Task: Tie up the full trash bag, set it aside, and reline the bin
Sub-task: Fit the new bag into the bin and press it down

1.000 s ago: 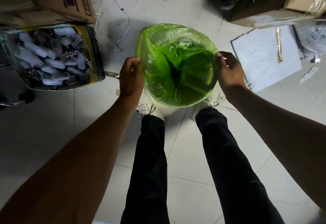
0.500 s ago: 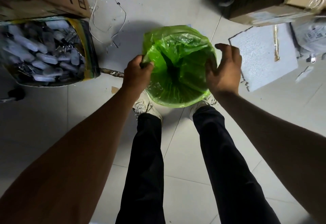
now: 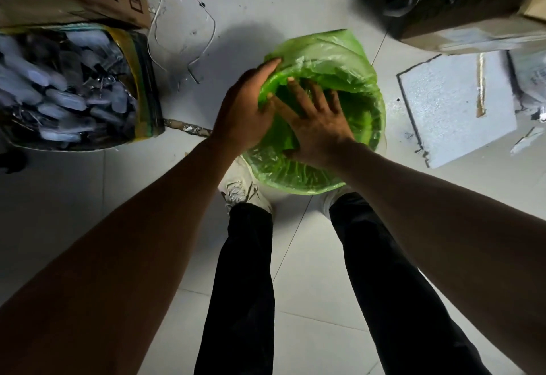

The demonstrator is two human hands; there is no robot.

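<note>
So this looks like the relining step. The green bag (image 3: 334, 58) is already draped over the bin (image 3: 381, 144), which sits on the floor tiles (image 3: 88, 197) just past the person's shoes (image 3: 239, 191), about the middle of the view. The plastic is folded over the rim on the near and right sides, and the far side is bunched up in a loose hump. I can't spot a tied-off full bag anywhere, so no idea where that ended up.

Left hand (image 3: 245, 111) is at the left edge of the bin, fingers curled around a fold of the film, so that grip is pinching the bag at the rim. Right hand (image 3: 319, 126) is reaching down inside, fingers spread flat against the plastic, not holding anything, more like pressing the liner down into the bin.

My guess for the next move: push the film down toward the bottom so the trapped air gets out, then work around the rim to flatten that puffy far side. The film looks really thin, so pressing with open fingers seems smart; jabbing would probably poke through.

Clutter nearby: a box of small grey parts (image 3: 68, 90) to the left and a white foam slab (image 3: 455, 108) to the right, both clear of the bin.
</note>
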